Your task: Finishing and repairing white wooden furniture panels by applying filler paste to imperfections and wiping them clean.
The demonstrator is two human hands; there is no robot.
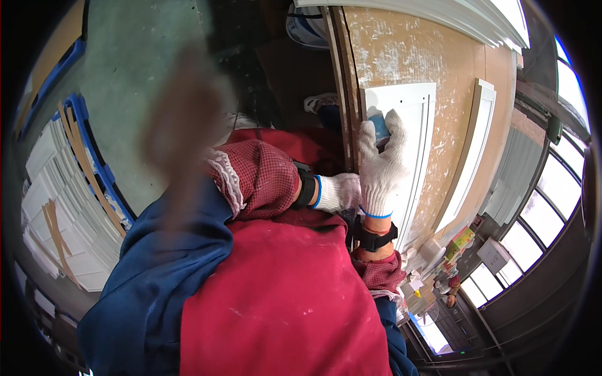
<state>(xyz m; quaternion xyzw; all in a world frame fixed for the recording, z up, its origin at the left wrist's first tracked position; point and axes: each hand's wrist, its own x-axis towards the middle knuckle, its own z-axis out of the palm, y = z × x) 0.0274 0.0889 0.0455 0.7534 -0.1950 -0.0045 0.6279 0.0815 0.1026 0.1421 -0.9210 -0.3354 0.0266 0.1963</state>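
A white panel (419, 138) with a raised border and small dark holes lies on the worn tan bench top. My right hand (381, 169), in a white knit glove, rests over the panel's left part. Between its thumb and fingers it grips a small blue pad (379, 126); the exact kind I cannot make out. My left hand (340, 192), also gloved in white, is beside the right wrist at the panel's left edge. Its fingertips are hidden, so whether it holds that edge does not show.
A second, narrow white panel (467, 153) lies farther right on the bench (451, 56). More white strips (433, 14) lie across its far end. Stacked white panels (75, 207) on a blue pallet stand on the floor at left. A blurred dark shape (185, 119) hangs across the left.
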